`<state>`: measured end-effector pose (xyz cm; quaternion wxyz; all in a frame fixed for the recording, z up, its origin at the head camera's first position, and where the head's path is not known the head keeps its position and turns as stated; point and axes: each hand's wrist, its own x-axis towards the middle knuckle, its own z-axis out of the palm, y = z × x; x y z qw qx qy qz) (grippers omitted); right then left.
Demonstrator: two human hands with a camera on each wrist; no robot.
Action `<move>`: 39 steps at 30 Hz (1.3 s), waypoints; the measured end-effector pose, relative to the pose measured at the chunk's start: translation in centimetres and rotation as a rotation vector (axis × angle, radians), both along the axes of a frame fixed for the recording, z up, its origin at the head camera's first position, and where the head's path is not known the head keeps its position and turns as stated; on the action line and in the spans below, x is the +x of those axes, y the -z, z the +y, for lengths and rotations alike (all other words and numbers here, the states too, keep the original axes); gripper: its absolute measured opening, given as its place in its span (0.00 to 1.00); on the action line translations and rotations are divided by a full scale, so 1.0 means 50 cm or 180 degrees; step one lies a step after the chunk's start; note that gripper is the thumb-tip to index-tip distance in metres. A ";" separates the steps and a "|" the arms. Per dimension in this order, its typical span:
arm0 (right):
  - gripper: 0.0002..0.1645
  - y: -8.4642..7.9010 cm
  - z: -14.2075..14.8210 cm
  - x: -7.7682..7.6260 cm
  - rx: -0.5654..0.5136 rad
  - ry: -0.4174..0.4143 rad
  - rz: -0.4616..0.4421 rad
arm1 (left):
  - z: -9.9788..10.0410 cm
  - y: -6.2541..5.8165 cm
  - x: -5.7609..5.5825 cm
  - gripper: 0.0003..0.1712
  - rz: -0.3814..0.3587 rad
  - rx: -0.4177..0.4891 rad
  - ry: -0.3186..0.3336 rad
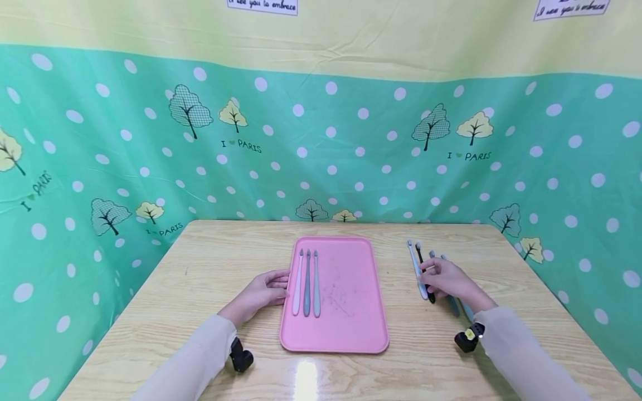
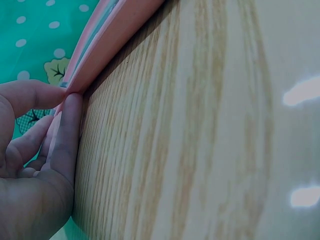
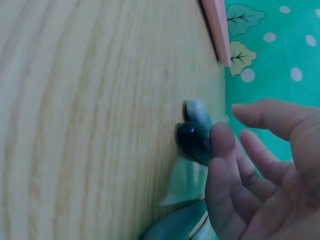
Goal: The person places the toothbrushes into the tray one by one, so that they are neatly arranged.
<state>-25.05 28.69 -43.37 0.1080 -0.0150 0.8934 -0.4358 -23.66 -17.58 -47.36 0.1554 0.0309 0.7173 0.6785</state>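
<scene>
Lying at right on a wooden table (image 1: 225, 250), four toothbrushes (image 1: 414, 262), right hand (image 1: 448, 277) touching the black one (image 3: 192, 140), thumb and fingertips apart, three more toothbrushes (image 1: 307, 284) on a pink tray (image 1: 346, 328), left hand (image 1: 263, 289) touching its edge, grip unclear.

"I PARIS", a small heart (image 1: 232, 142) between its two words, can be read four times on the green cloth (image 1: 346, 186): far left of centre, far right, and twice along the left side. Higher, left and right, two cropped white labels (image 1: 262, 6) (image 1: 572, 9) seem to say "I see you to embrace".
</scene>
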 end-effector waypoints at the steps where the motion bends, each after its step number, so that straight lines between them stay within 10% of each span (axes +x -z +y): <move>1: 0.26 0.002 0.001 -0.001 0.0040 -0.0017 0.0036 | 0.000 0.000 0.000 0.36 -0.0009 0.0003 -0.0002; 39: 0.23 0.009 -0.010 -0.018 0.0623 -0.0152 0.0373 | -0.001 -0.007 0.005 0.36 0.0011 0.0007 0.0053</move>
